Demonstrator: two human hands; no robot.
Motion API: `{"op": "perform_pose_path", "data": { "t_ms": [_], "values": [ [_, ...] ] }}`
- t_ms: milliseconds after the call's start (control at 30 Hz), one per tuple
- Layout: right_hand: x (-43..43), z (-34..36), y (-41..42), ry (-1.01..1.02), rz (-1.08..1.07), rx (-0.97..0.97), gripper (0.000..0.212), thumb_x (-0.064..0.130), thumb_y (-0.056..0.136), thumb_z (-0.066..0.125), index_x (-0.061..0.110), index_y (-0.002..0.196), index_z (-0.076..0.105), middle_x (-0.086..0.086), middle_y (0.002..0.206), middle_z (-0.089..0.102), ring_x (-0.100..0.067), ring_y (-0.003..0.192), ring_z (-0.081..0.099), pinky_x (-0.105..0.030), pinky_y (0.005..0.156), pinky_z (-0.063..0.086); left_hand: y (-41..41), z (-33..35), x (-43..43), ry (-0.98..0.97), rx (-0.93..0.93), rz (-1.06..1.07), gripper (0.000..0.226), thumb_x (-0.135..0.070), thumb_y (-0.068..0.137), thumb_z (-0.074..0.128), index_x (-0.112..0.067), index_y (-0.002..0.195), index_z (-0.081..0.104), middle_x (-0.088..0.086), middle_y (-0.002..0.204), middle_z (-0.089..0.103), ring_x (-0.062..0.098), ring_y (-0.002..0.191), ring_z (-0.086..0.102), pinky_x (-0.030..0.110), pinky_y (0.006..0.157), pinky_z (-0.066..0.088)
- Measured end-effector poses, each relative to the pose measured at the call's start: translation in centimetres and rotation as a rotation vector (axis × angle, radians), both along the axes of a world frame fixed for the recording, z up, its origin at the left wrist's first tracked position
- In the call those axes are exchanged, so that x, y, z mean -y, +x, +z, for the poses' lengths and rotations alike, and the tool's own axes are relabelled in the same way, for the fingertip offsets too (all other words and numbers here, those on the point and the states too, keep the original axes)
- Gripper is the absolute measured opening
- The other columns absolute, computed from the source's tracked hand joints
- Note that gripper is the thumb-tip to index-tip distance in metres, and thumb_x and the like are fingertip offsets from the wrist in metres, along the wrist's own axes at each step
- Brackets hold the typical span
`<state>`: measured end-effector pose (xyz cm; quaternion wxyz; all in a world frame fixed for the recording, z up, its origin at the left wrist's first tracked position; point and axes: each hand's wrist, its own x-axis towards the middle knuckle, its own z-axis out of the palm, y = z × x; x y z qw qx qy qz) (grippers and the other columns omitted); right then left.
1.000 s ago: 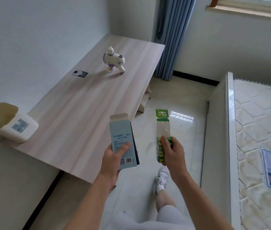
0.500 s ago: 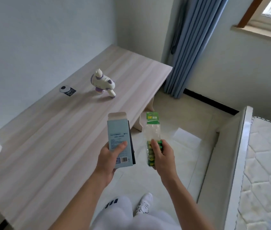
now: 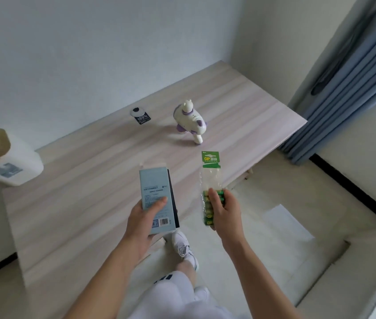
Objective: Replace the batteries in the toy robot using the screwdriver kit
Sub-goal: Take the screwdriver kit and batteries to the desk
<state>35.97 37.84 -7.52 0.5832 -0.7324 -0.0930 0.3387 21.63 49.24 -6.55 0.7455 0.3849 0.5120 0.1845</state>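
A white and purple toy robot stands on the pale wooden table, well beyond my hands. My left hand grips a light blue screwdriver kit box, upright, its top flap open. My right hand holds a clear battery pack with a green header card; green batteries show at its lower end, partly hidden by my fingers. Both hands hover over the table's near edge.
A small black and white tag lies on the table left of the toy. A cream plastic bin stands at the table's left end. Blue curtains hang at the right. My legs and white shoes are below on the tiled floor.
The view has swung left and closer to the table; the bin is back in view and the bed has left it. Both hands keep their holds and are nearer the table.
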Motion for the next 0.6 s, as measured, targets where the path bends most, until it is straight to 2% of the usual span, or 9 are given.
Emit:
{"op": "perform_pose_path", "data": {
  "t_ms": [100, 300, 467, 600],
  "values": [
    [-3.5, -1.1, 1.2, -0.049, 0.098, 0.019, 0.026, 0.036, 0.099, 0.057, 0.015, 0.084, 0.056, 0.003, 0.063, 0.053, -0.013, 0.054, 0.049, -0.028, 0.046, 0.040, 0.4, -0.7, -2.3, -0.019, 0.029, 0.090, 0.021, -0.017, 0.088, 0.071, -0.019, 0.109, 0.068, 0.007, 0.093, 0.074, 0.026, 0.085, 0.068, 0.034, 0.064, 0.054],
    [-10.3, -2.3, 3.5, -0.142, 0.284, 0.121, 0.029, 0.041, 0.098, 0.056, 0.017, 0.081, 0.056, 0.004, 0.064, 0.055, -0.016, 0.058, 0.052, -0.031, 0.053, 0.043, 0.9, -1.8, -6.9, -0.057, 0.062, 0.233, 0.028, -0.017, 0.086, 0.071, -0.017, 0.114, 0.066, 0.013, 0.103, 0.073, 0.030, 0.094, 0.068, 0.034, 0.064, 0.055],
    [-14.9, -2.8, 5.2, -0.161, 0.378, 0.126, 0.029, 0.040, 0.098, 0.056, 0.016, 0.082, 0.055, 0.001, 0.066, 0.054, -0.016, 0.057, 0.051, -0.028, 0.050, 0.042, 1.3, -2.2, -9.8, -0.074, 0.070, 0.321, 0.020, -0.013, 0.088, 0.069, -0.018, 0.107, 0.067, 0.005, 0.094, 0.074, 0.020, 0.081, 0.069, 0.028, 0.056, 0.056],
    [-16.7, -3.4, 5.6, -0.164, 0.452, 0.096, 0.027, 0.036, 0.099, 0.055, 0.015, 0.082, 0.055, 0.000, 0.065, 0.054, -0.016, 0.055, 0.050, -0.025, 0.045, 0.041, 1.3, -2.5, -10.3, -0.092, 0.058, 0.416, 0.022, -0.012, 0.089, 0.068, -0.018, 0.110, 0.066, 0.006, 0.096, 0.073, 0.021, 0.083, 0.068, 0.029, 0.058, 0.056]
  ]
}}
